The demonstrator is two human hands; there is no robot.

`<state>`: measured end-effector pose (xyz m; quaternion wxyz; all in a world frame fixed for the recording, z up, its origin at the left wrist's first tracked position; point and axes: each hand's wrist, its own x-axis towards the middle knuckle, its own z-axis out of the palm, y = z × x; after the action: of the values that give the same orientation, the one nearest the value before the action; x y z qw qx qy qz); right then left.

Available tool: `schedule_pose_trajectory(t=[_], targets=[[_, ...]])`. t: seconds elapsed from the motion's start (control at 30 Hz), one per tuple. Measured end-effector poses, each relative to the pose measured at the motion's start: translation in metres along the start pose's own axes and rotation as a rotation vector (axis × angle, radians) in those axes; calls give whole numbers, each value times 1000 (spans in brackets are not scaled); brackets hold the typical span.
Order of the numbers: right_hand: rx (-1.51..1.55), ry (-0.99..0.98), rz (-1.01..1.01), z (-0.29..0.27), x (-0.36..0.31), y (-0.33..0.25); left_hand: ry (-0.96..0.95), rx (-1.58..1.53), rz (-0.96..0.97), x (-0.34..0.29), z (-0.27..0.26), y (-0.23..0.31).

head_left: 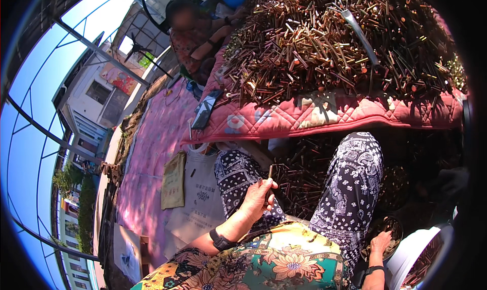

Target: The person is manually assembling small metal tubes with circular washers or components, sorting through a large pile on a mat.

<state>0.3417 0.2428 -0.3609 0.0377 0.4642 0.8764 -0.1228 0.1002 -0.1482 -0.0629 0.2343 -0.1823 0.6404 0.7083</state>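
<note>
My left hand [259,196] is closed above my left thigh. A thin, brownish metal rod, bolt-like [271,171], stands up out of its fingers. Down at the lower right, my right hand [379,241] reaches into a dark round bowl [399,234] of small shiny parts. Its fingers are drawn together at the parts, and whatever they pinch is too small to make out. On the quilted table in front of me lies a big heap of copper-coloured metal rods [309,51], much like the one in my left hand.
A metal-handled tool [361,36] rests on the heap. The red quilted cover [284,120] hangs over the table's near edge, with a phone [204,111] at its left corner. A white bucket [413,252] of rods stands beside the bowl. Another person [190,41] sits at far left.
</note>
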Motion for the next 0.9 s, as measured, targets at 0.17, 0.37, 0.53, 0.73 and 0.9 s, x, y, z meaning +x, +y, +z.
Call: schedule_pose_trajectory(t=[0.17, 0.37, 0.53, 0.73, 0.9], targets=[[-146, -152, -90, 0, -2, -1, -10, -17, -20, -5, 7, 3], [-213, -90, -178, -4, -13, -5, 4, -22, 14, -6, -2, -3], [-177, 101, -298, -7, -20, -4, 15, -17, -6, -7, 2, 1], [-10, 142, -346, 5, -2, 19, 8, -28, -8, -9, 7, 5], [251, 250, -410, 8, 8, 26, 23, -23, -3, -7, 8, 4]])
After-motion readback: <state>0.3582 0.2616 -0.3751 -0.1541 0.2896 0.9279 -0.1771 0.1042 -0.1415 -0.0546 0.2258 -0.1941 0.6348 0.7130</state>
